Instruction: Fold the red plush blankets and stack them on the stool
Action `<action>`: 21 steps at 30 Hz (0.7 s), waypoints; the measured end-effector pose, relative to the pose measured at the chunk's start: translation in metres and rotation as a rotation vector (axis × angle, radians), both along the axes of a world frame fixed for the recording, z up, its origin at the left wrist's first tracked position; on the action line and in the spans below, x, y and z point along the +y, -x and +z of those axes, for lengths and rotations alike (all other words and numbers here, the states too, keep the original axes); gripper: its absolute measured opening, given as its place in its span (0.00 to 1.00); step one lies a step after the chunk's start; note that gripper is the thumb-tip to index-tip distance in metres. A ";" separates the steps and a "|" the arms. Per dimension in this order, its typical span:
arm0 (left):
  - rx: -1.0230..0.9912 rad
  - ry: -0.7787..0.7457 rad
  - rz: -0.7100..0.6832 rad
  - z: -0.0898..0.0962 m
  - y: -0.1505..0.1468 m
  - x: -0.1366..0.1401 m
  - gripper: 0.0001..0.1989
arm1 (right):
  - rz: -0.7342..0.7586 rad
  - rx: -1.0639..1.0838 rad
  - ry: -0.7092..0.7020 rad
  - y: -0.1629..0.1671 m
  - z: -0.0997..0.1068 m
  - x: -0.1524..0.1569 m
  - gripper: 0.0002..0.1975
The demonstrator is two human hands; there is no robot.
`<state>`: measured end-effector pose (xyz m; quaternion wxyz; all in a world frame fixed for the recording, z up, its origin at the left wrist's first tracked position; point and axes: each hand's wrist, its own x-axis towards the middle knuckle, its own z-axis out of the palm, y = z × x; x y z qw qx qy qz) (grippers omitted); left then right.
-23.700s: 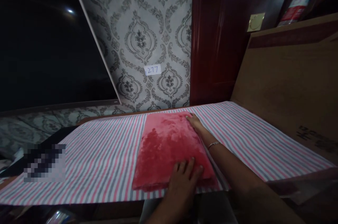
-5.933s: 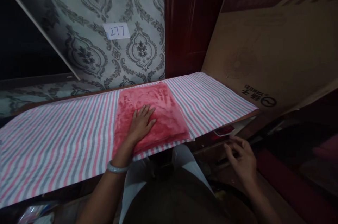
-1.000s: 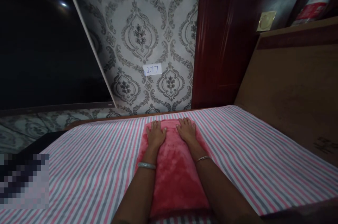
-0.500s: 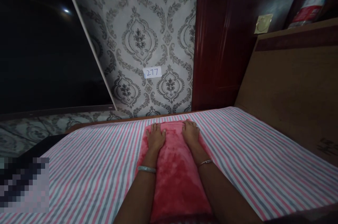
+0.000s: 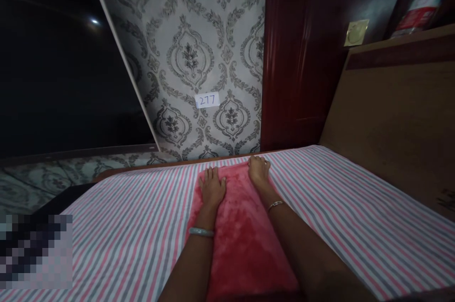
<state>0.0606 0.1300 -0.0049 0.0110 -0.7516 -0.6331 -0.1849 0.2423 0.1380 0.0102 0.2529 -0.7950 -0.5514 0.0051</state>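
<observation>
Red plush cloth (image 5: 245,245): lies flat on striped cloth (image 5: 135,216), far edge near wall (image 5: 190,77). Left hand (image 5: 212,189): rests on far left part, fingers spread wide. Right hand (image 5: 259,170): at far right corner, fingers curled; unclear whether gripping fabric. Done, judging by present lie: flattening, largely. Remaining, apparently: far right corner, perhaps last smoothing. Near edge: hard to judge.
</observation>
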 end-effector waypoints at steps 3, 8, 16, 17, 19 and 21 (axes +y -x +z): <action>-0.011 0.009 0.042 0.001 0.000 -0.001 0.28 | 0.023 0.017 0.034 -0.003 -0.010 0.002 0.17; -0.034 0.073 0.073 0.001 0.000 0.004 0.28 | -0.005 0.047 0.045 -0.007 -0.021 0.001 0.18; -0.071 0.255 0.043 0.002 0.007 0.014 0.31 | -0.013 0.073 0.086 -0.011 -0.023 0.000 0.19; -0.071 0.252 0.045 0.002 0.007 0.014 0.31 | -0.014 0.076 0.091 -0.011 -0.023 0.000 0.19; -0.073 0.245 0.054 0.003 0.007 0.013 0.30 | -0.019 0.084 0.100 -0.012 -0.024 0.001 0.20; -0.075 0.242 0.058 0.003 0.006 0.013 0.30 | -0.025 0.094 0.113 -0.013 -0.024 0.001 0.20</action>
